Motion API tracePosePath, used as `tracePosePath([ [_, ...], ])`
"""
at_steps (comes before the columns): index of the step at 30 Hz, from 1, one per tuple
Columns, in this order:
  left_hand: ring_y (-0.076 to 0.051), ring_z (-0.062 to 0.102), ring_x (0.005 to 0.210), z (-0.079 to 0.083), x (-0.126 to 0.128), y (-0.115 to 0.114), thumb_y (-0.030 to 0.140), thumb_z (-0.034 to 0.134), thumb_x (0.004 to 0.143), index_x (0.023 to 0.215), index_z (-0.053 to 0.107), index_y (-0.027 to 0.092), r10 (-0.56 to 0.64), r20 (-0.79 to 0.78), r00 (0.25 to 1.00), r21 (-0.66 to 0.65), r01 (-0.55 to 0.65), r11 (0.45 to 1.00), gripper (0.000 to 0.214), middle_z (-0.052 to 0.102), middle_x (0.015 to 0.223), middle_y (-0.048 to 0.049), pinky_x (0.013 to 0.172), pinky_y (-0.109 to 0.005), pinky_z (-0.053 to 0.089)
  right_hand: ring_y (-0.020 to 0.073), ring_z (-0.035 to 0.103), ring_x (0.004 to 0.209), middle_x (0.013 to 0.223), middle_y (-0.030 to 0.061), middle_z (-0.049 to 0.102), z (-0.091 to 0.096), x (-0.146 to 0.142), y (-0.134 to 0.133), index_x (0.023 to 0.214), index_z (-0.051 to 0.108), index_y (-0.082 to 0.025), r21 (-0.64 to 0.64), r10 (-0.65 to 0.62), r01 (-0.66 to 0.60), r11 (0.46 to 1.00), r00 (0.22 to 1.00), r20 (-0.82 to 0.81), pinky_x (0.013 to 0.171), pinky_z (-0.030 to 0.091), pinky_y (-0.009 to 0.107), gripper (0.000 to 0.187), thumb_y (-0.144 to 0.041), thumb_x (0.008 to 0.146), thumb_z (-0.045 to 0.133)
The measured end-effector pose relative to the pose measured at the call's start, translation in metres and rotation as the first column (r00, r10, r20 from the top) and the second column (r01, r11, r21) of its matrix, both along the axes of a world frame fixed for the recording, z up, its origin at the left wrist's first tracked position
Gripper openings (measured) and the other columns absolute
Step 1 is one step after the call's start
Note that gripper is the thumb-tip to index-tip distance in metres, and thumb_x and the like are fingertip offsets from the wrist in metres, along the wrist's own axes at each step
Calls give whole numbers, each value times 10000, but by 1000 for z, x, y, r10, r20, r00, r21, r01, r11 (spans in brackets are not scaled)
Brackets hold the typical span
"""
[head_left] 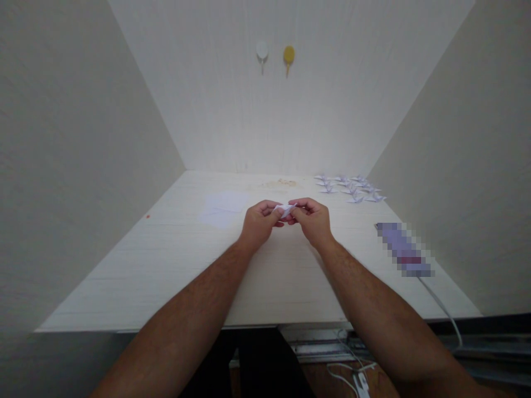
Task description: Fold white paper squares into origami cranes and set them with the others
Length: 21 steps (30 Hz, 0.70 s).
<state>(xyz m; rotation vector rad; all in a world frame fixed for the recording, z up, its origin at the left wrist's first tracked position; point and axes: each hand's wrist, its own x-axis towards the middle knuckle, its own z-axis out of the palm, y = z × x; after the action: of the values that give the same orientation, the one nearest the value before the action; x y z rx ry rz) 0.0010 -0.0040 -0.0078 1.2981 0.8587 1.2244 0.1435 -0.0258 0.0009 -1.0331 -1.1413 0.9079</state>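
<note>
Left grip [260,224] and right grip [312,222] pinching folded paper [286,210], pale sheets [224,205] left, paper cranes [355,194], pixelated device [401,247] right

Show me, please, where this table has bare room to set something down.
The table is bare at the front left, between the left wall and left forearm, nearer than the pale paper. Another patch lies between that and the right forearm, nearer than the held paper. Folded paper birds crowd the back right; a pixelated item and cable take the right side.

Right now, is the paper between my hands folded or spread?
Folded. The origami paper between the left hand and right hand shows slanted edges and a pointed corner.
</note>
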Motion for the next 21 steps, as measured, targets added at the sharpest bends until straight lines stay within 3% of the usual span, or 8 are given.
tracePosePath([
  [6, -183, 690, 666, -1, 2, -1, 428, 769, 690, 860, 645, 120, -26, 16, 1000, 28, 26, 999, 373, 715, 724, -61, 605, -299, 571, 122, 613, 458, 530, -41, 632, -3, 1, 3, 809, 618, -179, 98, -73, 70, 993, 997, 22, 458, 506, 230, 149, -258, 690, 659],
  [15, -167, 678, 644, 1, 2, -3, 407, 777, 685, 837, 638, 124, -47, 27, 999, 26, 46, 999, 350, 709, 701, -49, 621, -304, 570, 124, 601, 458, 509, -53, 603, -4, -1, 2, 789, 592, -193, 96, -106, 100, 990, 993, 54, 464, 486, 232, 116, -244, 700, 645],
  [21, -181, 691, 625, 3, 3, -3, 408, 795, 658, 819, 636, 117, -50, 36, 998, -1, 51, 999, 369, 711, 691, -58, 599, -296, 562, 97, 562, 506, 637, -32, 615, -6, 0, 0, 827, 602, -193, 198, -192, 164, 966, 972, 136, 471, 439, 216, 135, -242, 703, 620],
])
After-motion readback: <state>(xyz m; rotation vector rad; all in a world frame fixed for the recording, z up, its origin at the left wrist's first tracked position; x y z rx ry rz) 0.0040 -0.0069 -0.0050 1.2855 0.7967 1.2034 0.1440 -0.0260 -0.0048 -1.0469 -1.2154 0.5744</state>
